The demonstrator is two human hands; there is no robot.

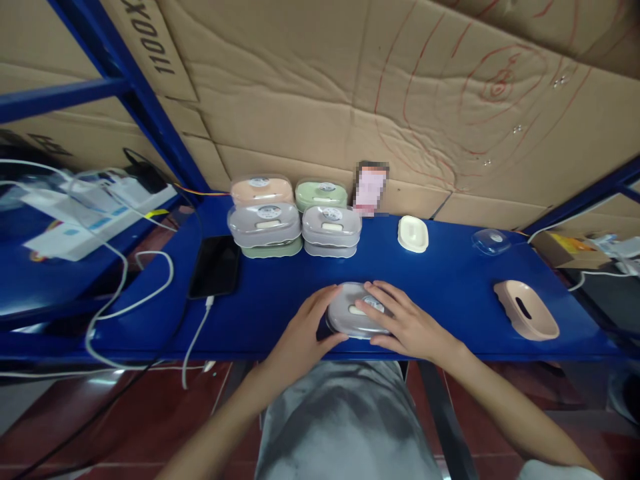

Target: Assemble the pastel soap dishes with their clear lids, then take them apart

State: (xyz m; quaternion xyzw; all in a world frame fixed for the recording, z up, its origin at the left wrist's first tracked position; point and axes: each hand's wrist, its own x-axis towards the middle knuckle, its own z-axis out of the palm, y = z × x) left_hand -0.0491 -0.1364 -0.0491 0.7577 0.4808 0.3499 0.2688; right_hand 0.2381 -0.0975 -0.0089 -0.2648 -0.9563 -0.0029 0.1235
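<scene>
Grey soap box (356, 312) sat at the shelf's (450, 293) near edge. Left hand (305, 333) and right hand (405, 323) flanked it, fingers spread over the clear lid. Probably light, rigid, slick plastic; best gripped at the long sides.

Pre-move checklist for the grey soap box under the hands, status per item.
1. Both hands on the grey soap box: ok, left hand at its left end, right hand over its lid and right side.
2. Lid fully seated: cannot tell, fingers cover the rim.
3. Box resting on the blue shelf: ok, near the front edge.
4. Path to the stacked boxes at the back: ok, bare shelf between.
5. Phone and its cable clear of hands: ok, off to the left.
6. Loose parts apart: ok, cream tray, clear lid, pink base lie separately.
</scene>
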